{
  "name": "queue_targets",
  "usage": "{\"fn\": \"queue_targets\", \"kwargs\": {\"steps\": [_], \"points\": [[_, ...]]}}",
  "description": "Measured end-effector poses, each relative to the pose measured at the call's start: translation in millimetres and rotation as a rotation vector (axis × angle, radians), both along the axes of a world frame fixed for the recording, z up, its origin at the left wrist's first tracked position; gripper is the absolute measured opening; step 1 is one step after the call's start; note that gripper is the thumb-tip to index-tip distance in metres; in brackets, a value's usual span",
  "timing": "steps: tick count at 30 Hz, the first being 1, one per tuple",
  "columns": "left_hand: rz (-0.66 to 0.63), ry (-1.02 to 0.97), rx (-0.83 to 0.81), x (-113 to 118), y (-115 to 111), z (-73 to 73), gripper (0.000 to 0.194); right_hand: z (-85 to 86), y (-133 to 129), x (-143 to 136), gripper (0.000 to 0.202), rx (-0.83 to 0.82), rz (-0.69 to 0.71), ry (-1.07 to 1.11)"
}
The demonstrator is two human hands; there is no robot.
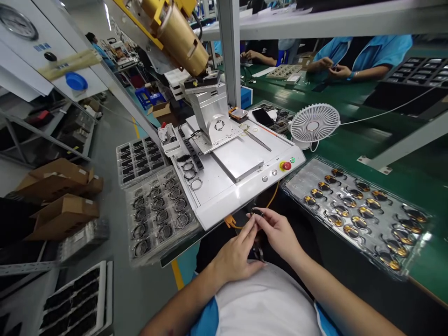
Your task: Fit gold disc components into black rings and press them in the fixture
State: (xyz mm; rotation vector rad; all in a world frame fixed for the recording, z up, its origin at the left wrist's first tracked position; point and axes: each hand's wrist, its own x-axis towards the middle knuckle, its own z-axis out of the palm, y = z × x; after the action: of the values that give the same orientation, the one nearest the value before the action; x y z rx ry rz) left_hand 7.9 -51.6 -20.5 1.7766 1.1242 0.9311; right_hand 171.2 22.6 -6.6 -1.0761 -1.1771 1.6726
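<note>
Close to my body, in front of the white machine [224, 205], both hands meet around a small dark round part [257, 212]. My left hand [236, 254] has its fingers bent and pressed to the part's lower left side. From the right, my right hand [280, 231] pinches the same part between thumb and fingers. A dark strap-like piece [258, 253] hangs below, between the hands. Left of the machine, a clear tray [157, 186] holds several dark rings. Several round parts with orange-gold faces sit in another clear tray [315, 224] on the right.
A metal fixture [219, 123] stands on the machine under a gold cylinder [184, 42]. Tweezers [258, 140] and a red button [286, 165] are at its right. A white fan [314, 123] stands beyond. Across the green table, a person's hands [338, 70] work. Cardboard boxes [66, 214] are at left.
</note>
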Motion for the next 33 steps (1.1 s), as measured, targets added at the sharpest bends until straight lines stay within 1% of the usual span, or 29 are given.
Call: {"fn": "queue_targets", "kwargs": {"steps": [2, 5, 8, 10, 14, 17, 20, 23, 26, 29, 31, 33], "points": [[-0.011, -0.101, -0.017, 0, 2, 2.3, 0.098, 6.6, 8, 7, 0.044, -0.008, 0.020, 0.031], [0.036, -0.287, -0.090, -3, 2, 3.1, 0.093, 14.0, 13, 16, 0.040, -0.028, 0.093, 0.028], [0.030, -0.380, -0.127, -5, 2, 0.4, 0.090, 16.3, 12, 18, 0.040, -0.046, 0.123, -0.015], [0.020, -0.335, -0.101, -7, 2, -1.9, 0.091, 15.5, 11, 16, 0.041, -0.067, 0.114, -0.028], [0.039, -0.100, 0.002, -11, 0, -3.9, 0.086, 13.3, 12, 14, 0.043, -0.125, 0.109, -0.010], [0.028, 0.013, 0.066, -13, -1, -3.9, 0.081, 12.9, 13, 16, 0.045, -0.162, 0.115, 0.010], [0.006, 0.069, 0.082, -13, -1, -3.3, 0.070, 11.8, 14, 19, 0.044, -0.180, 0.151, 0.026], [0.016, 0.031, 0.032, -12, 1, -2.5, 0.064, 8.6, 13, 19, 0.044, -0.193, 0.180, 0.055], [0.022, -0.041, -0.038, -13, 3, -2.6, 0.067, 4.5, 12, 15, 0.044, -0.219, 0.144, 0.094], [0.009, -0.119, -0.068, -13, 2, -4.8, 0.075, 1.9, 10, 11, 0.044, -0.243, 0.098, 0.109], [0.035, -0.213, -0.055, -14, 1, -7.5, 0.081, 2.0, 10, 11, 0.045, -0.260, 0.105, 0.110], [0.100, -0.357, -0.049, -14, 0, -10.6, 0.081, 3.4, 9, 12, 0.045, -0.275, 0.134, 0.106]]}}
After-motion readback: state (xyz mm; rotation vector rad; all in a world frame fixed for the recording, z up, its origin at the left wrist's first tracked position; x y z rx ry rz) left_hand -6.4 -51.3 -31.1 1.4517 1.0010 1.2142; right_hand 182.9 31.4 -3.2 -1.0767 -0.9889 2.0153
